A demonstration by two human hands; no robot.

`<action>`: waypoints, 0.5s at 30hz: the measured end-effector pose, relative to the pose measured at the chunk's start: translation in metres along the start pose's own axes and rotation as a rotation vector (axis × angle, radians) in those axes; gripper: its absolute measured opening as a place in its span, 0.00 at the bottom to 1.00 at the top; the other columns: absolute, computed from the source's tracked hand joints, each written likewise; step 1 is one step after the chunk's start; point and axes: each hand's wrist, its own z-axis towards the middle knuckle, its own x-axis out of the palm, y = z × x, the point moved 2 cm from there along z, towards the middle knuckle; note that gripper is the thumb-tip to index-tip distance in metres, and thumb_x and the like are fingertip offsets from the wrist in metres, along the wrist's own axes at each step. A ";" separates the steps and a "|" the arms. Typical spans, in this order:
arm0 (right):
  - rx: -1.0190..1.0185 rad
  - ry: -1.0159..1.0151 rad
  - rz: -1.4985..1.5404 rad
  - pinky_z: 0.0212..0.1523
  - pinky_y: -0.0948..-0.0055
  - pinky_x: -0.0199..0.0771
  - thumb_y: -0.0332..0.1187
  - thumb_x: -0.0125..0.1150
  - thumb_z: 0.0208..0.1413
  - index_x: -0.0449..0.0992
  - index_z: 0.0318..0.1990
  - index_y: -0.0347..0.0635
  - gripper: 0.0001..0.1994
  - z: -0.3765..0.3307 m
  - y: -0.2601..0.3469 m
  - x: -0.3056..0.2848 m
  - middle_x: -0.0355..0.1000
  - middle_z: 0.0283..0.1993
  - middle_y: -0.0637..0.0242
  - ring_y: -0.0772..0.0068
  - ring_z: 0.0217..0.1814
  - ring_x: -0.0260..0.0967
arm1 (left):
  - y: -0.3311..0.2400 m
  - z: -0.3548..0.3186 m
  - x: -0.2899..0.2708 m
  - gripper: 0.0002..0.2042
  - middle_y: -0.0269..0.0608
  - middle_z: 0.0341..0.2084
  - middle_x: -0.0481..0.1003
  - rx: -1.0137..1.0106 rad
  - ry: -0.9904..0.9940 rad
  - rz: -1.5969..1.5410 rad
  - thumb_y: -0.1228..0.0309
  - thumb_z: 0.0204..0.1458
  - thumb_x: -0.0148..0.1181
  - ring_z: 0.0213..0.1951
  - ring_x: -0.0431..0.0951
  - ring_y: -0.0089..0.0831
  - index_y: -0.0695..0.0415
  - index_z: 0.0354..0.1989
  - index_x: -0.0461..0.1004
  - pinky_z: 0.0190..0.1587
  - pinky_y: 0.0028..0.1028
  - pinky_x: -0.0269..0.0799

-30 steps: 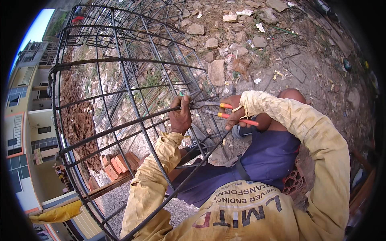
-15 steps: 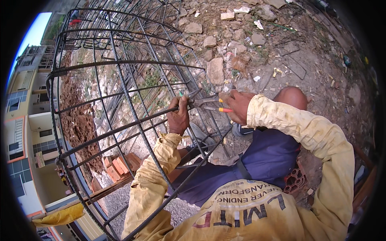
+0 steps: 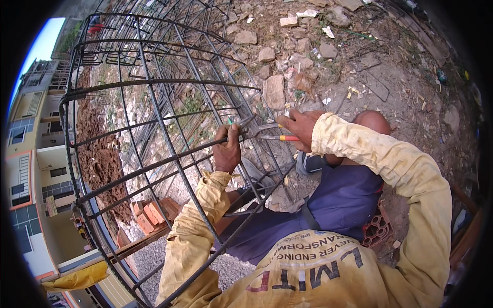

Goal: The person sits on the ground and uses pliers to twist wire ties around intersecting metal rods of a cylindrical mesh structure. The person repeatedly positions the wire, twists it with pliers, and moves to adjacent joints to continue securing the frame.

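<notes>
My left hand (image 3: 227,150) is closed around a bar of the rebar cage (image 3: 162,122), thumb and fingers pressed together near the bar's right end. Just right of it are the jaws of a pair of pincers (image 3: 268,129), set against the cage at a bar crossing. Whether wire sits in the jaws is too small to tell. My right hand (image 3: 304,128) grips the pincers by their red-and-yellow handles, which stand somewhat apart. A small green bit (image 3: 230,121) shows beside my left fingertips.
Orange bricks (image 3: 154,211) are stacked beyond my left forearm, by a wooden plank (image 3: 138,244). A red hollow block (image 3: 377,229) lies beside my leg. Stones (image 3: 273,92), rubble and a bent rod (image 3: 377,84) litter the ground. Buildings (image 3: 43,179) stand at the far left.
My right hand and the pincer handles have tilted slightly upward, away from me. The jaws and my left hand stay at the same spot on the cage.
</notes>
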 end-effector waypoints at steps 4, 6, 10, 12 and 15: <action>-0.127 -0.280 -0.036 0.37 0.56 0.77 0.34 0.68 0.41 0.67 0.54 0.52 0.28 -0.004 0.001 0.002 0.65 0.48 0.60 0.53 0.45 0.72 | -0.001 0.000 0.001 0.15 0.36 0.22 0.72 -0.012 0.009 -0.017 0.62 0.62 0.54 0.28 0.68 0.23 0.63 0.30 0.73 0.33 0.26 0.66; -0.207 -0.336 -0.021 0.38 0.58 0.78 0.33 0.67 0.42 0.71 0.49 0.51 0.23 -0.004 -0.005 0.007 0.66 0.47 0.64 0.55 0.47 0.71 | -0.003 0.000 0.001 0.15 0.36 0.23 0.72 -0.019 0.012 -0.011 0.62 0.62 0.54 0.29 0.69 0.22 0.63 0.30 0.73 0.33 0.26 0.66; -0.260 -0.325 -0.128 0.42 0.60 0.77 0.34 0.64 0.45 0.74 0.41 0.51 0.13 -0.007 -0.004 0.018 0.69 0.47 0.66 0.57 0.47 0.72 | -0.001 0.000 0.000 0.16 0.37 0.24 0.74 -0.030 0.009 0.008 0.61 0.63 0.53 0.30 0.69 0.22 0.63 0.32 0.74 0.35 0.26 0.67; -0.273 -0.386 -0.150 0.44 0.61 0.76 0.35 0.63 0.46 0.74 0.39 0.52 0.11 -0.010 -0.006 0.025 0.70 0.47 0.67 0.57 0.47 0.72 | -0.002 0.000 0.000 0.16 0.37 0.25 0.75 -0.030 0.005 0.015 0.61 0.63 0.53 0.30 0.70 0.22 0.63 0.32 0.74 0.35 0.26 0.67; -0.276 -0.452 -0.155 0.51 0.53 0.71 0.35 0.62 0.45 0.75 0.37 0.53 0.10 -0.008 -0.007 0.031 0.71 0.49 0.68 0.55 0.53 0.70 | -0.006 0.000 0.001 0.16 0.38 0.26 0.75 -0.020 0.004 0.034 0.61 0.63 0.53 0.31 0.70 0.23 0.64 0.33 0.74 0.36 0.26 0.68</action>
